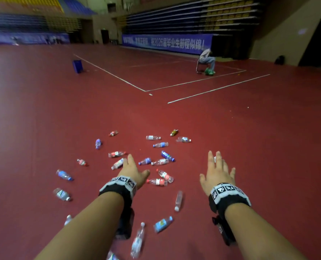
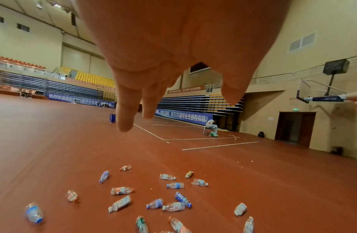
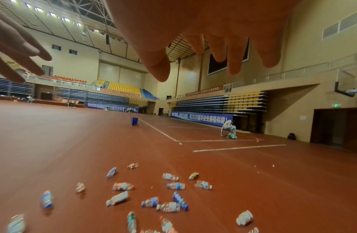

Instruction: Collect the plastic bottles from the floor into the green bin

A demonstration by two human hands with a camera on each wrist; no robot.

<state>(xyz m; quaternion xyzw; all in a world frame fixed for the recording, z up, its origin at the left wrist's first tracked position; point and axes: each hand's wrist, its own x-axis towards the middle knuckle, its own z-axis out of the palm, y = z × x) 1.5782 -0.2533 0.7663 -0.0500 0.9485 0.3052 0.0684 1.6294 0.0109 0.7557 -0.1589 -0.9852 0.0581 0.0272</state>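
My left hand (image 1: 132, 170) and my right hand (image 1: 218, 170) both reach forward above the red floor (image 1: 249, 147), fingers straight and spread, holding nothing. The plastic bottles (image 1: 157, 162) lie scattered on their sides ahead of and below both hands, none standing.

The nearest candidate for my left hand, I judge, is the white-labelled bottle (image 1: 117, 163) just off its fingertips; its long axis runs on a slant, cap end toward me and to my left. A red-labelled bottle (image 1: 157, 182) lies crosswise between my two wrists, closer to the left.

The bottles are small, clear and mostly empty-looking, with blue, red or white labels; some look dented.

No green bin shows in any view; only a blue bin (image 1: 77, 66) stands far off by the white court line (image 1: 109, 72).
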